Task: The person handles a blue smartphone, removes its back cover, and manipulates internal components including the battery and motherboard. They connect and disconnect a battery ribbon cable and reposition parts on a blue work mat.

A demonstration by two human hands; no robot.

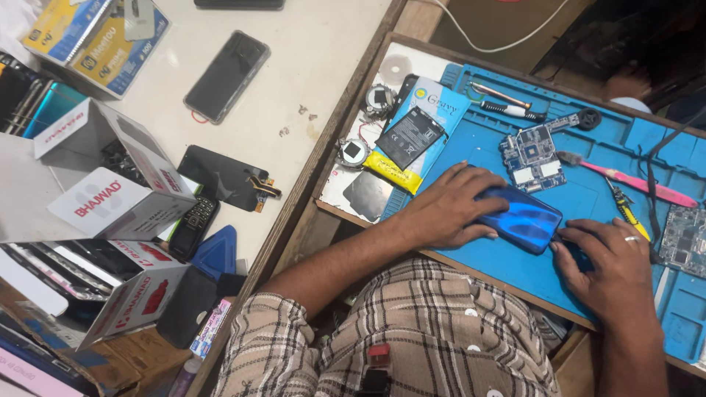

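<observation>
1. Phone (pixel 523 219): glossy blue back facing up, rounded corners, lying flat on the blue mat (pixel 588 191) near the mat's front edge, about mid-width.
2. Long axis runs from upper left to lower right, roughly along the mat's front edge, slightly tilted toward it.
3. Left hand (pixel 448 209): palm down on the phone's left end, fingers spread a little and laid flat over the back, pinning it to the mat; not curled round it.
4. Right hand (pixel 610 268): at the phone's right end, fingertips bunched close together and touching the lower right corner. Whether they pinch a small tool there, cannot tell; a ring shows on one finger.
5. Both hands are on the phone; left covers more of it, right only meets the corner. Phone lies between the two hands.
6. Behind the phone on the mat: circuit board (pixel 532 156), pink toothbrush (pixel 632 184) to its right, yellow-handled tool (pixel 625 209) just beside the right hand.
7. Mat's back edge: screwdrivers (pixel 507 103) in the tray slots.
8. Mat's right edge: second board (pixel 684 239), partly cut off.
9. Mat's left edge: battery (pixel 409 137) on a blue and yellow packet, small round parts near it.
10. Left of the mat, on the white counter (pixel 316 66): dark phone (pixel 226 76) face up, a black screen panel (pixel 220 176), white cartons (pixel 118 198) along the counter's left edge.
</observation>
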